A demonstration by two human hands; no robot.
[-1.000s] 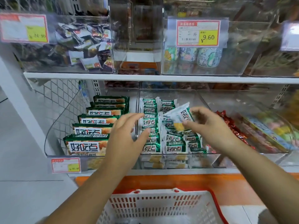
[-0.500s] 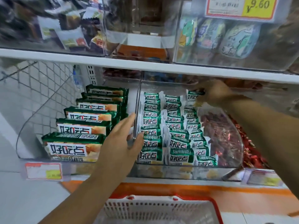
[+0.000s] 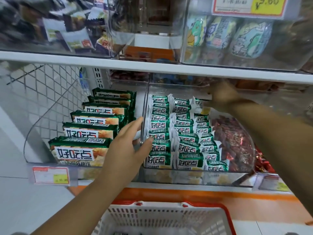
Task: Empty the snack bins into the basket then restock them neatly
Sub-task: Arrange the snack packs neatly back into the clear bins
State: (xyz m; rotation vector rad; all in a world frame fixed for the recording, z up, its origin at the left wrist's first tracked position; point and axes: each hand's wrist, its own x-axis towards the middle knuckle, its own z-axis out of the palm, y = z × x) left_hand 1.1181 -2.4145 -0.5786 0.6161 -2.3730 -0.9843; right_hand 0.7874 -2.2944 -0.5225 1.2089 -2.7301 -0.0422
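Lying at right grip (image 3: 221, 97): rearmost packet (image 3: 199, 102)

On the lower shelf (image 3: 169, 185), clear snack bins (image 3: 186, 177) are set side by side; the upper shelf (image 3: 152, 67) is loaded likewise.
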